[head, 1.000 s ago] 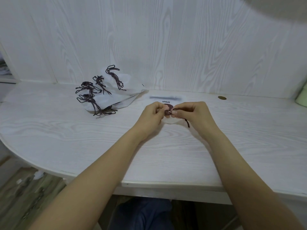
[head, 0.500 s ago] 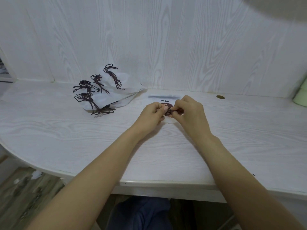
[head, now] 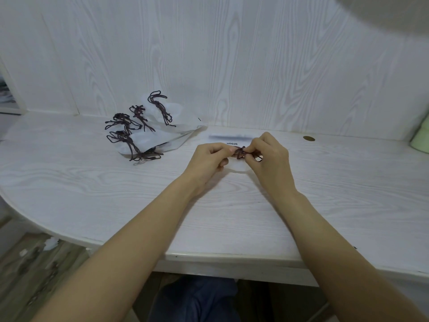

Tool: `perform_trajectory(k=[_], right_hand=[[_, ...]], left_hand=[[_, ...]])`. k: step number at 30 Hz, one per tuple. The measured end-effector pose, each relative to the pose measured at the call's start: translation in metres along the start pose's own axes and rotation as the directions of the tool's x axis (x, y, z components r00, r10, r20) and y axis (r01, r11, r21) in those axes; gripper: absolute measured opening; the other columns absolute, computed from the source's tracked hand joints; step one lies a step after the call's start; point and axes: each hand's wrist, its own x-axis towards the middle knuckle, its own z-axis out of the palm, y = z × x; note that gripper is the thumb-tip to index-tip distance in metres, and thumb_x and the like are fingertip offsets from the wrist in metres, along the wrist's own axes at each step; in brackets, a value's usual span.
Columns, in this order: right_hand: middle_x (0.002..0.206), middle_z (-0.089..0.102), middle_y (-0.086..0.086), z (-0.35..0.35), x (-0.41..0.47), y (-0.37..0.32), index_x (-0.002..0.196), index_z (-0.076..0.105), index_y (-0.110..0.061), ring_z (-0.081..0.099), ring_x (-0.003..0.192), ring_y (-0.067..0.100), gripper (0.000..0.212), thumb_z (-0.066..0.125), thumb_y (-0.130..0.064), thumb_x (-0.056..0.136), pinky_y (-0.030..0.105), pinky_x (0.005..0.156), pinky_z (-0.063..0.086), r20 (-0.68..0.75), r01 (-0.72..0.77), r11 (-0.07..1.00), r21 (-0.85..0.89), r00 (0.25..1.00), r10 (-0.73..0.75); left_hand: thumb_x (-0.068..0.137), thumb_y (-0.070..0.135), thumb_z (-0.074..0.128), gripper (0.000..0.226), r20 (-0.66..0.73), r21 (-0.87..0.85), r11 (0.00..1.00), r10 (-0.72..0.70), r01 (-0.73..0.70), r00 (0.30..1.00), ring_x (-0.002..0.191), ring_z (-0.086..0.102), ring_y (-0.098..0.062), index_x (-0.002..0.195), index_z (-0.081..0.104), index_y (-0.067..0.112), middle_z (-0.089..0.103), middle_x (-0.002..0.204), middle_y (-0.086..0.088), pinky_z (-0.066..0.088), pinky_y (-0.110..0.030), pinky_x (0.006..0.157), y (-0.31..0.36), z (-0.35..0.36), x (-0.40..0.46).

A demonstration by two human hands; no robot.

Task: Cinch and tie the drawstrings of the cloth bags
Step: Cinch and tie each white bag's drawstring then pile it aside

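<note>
A white cloth bag [head: 220,138] lies flat on the white desk, mostly hidden behind my hands; a printed word shows on it. Its dark brown drawstring [head: 240,152] is bunched into a knot between my hands. My left hand [head: 209,158] pinches the cord at the knot's left side. My right hand [head: 269,156] pinches the cord on the right, fingers curled, with a strand running under them. To the left sits a pile of white cloth bags [head: 153,135] with dark brown tied drawstrings sticking up.
The desk [head: 92,182] has a curved front edge at the left and a wood-grain wall panel behind. A round brass cap [head: 308,138] sits at the back right. A pale green object [head: 421,138] is at the right edge. A blue-clad knee shows under the desk.
My right hand has shifted its grip, and the loose cord end that hung below it a second ago is now drawn into the knot. The left hand has stayed at the knot.
</note>
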Motion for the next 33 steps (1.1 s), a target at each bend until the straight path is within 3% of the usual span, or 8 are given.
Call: perform_trajectory(k=[4, 13, 23, 27, 33], right_hand=[[0.072, 0.051, 0.009, 0.0003, -0.0003, 0.0014, 0.07, 0.059, 0.0, 0.054, 0.059, 0.023, 0.009, 0.064, 0.007, 0.073, 0.037, 0.056, 0.046, -0.008, -0.007, 1.0, -0.008, 1.0, 0.007], [0.074, 0.055, 0.011, -0.0001, -0.0015, -0.0009, 0.073, 0.063, 0.001, 0.058, 0.062, 0.023, 0.002, 0.064, 0.001, 0.074, 0.028, 0.062, 0.047, 0.0, -0.037, 0.993, 0.114, 0.999, 0.037], [0.076, 0.057, 0.01, 0.0007, -0.0017, -0.0005, 0.075, 0.064, 0.0, 0.059, 0.064, 0.018, 0.003, 0.067, 0.001, 0.075, 0.021, 0.063, 0.048, 0.024, -0.063, 0.99, 0.125, 0.998, 0.061], [0.075, 0.059, 0.01, 0.0006, -0.0027, -0.0011, 0.074, 0.065, -0.002, 0.056, 0.063, 0.01, 0.006, 0.068, 0.003, 0.074, 0.01, 0.064, 0.046, 0.035, -0.107, 0.982, 0.158, 0.994, 0.103], [0.077, 0.061, 0.006, -0.0011, -0.0017, -0.0038, 0.076, 0.067, -0.007, 0.056, 0.066, -0.001, 0.009, 0.07, 0.001, 0.075, 0.007, 0.066, 0.042, 0.086, -0.223, 0.95, 0.218, 0.974, 0.208]], left_hand=[[0.088, -0.003, 0.046, 0.031, -0.009, -0.007, 1.0, 0.023, -0.023, 1.0, 0.051, 0.041, -0.006, 0.077, 0.07, 0.014, 0.064, 0.081, -0.006, 0.031, -0.013, 0.047, -0.0006, 0.0002, 0.0012], [0.083, 0.003, 0.066, 0.013, -0.008, 0.106, 0.988, 0.111, -0.109, 0.994, 0.049, 0.047, -0.004, 0.08, 0.067, 0.015, 0.066, 0.063, 0.004, 0.033, -0.017, 0.05, -0.0031, -0.0025, 0.0006], [0.082, 0.003, 0.067, 0.01, 0.016, 0.089, 0.987, 0.131, -0.131, 0.991, 0.047, 0.047, -0.003, 0.079, 0.065, 0.013, 0.066, 0.059, 0.008, 0.033, -0.015, 0.049, -0.0034, -0.0026, 0.0011], [0.085, 0.001, 0.063, 0.015, 0.013, 0.111, 0.977, 0.18, -0.18, 0.984, 0.05, 0.049, -0.002, 0.078, 0.065, 0.014, 0.065, 0.059, 0.009, 0.036, -0.011, 0.05, -0.0041, -0.0021, 0.002], [0.084, 0.002, 0.065, 0.017, -0.022, 0.189, 0.955, 0.236, -0.228, 0.971, 0.055, 0.056, 0.0, 0.075, 0.062, 0.016, 0.065, 0.068, 0.004, 0.039, -0.009, 0.054, -0.0052, -0.0024, 0.0024]])
